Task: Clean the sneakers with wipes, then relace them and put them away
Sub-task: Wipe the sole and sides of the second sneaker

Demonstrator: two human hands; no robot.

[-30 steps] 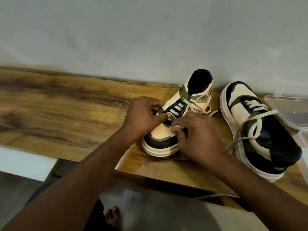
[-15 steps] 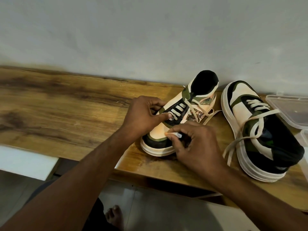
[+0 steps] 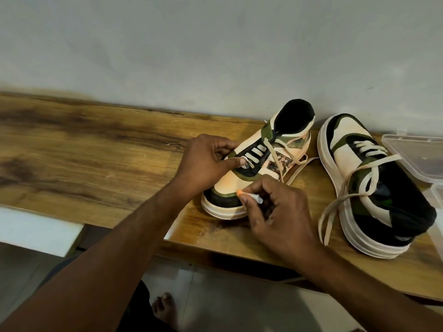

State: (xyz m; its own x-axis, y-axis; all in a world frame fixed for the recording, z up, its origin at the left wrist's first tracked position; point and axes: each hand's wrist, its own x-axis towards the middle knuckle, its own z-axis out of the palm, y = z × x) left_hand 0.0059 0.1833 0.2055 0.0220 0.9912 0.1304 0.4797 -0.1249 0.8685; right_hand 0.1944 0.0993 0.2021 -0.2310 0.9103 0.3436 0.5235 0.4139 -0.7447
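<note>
While the left hand [image 3: 206, 161] curled over the near side of the left sneaker [image 3: 259, 164], its forefinger pressed down on the lowest bars of the lace [image 3: 254, 154], and the right hand [image 3: 275, 207] pinched a lace tip [image 3: 257, 198] between thumb and fingers just beside the toe. That sneaker stood on the wooden shelf [image 3: 96, 152] with its toe near the front edge and its heel toward the wall [image 3: 215, 44]. The right sneaker [image 3: 374, 185] lay well to the right, laced but untied, its loose ends trailing down over the sole. A clear plastic box [image 3: 417, 159] sat at the far right, touching or nearly touching that shoe; which could not be told.

Judging by this, the relacing was partly done on the left shoe, and several things could have spoiled it. A hard pull on the pinched end might have dragged the light shoe toward the edge, since only one finger pinned it. If the forefinger slipped, the lower bars could have slackened or twisted flat-side under. The free lace lying across the tongue might have been caught in the next eyelet pass, leaving uneven ends. Whether the tip was frayed could not be seen; a frayed one would have jammed in an eyelet
</note>
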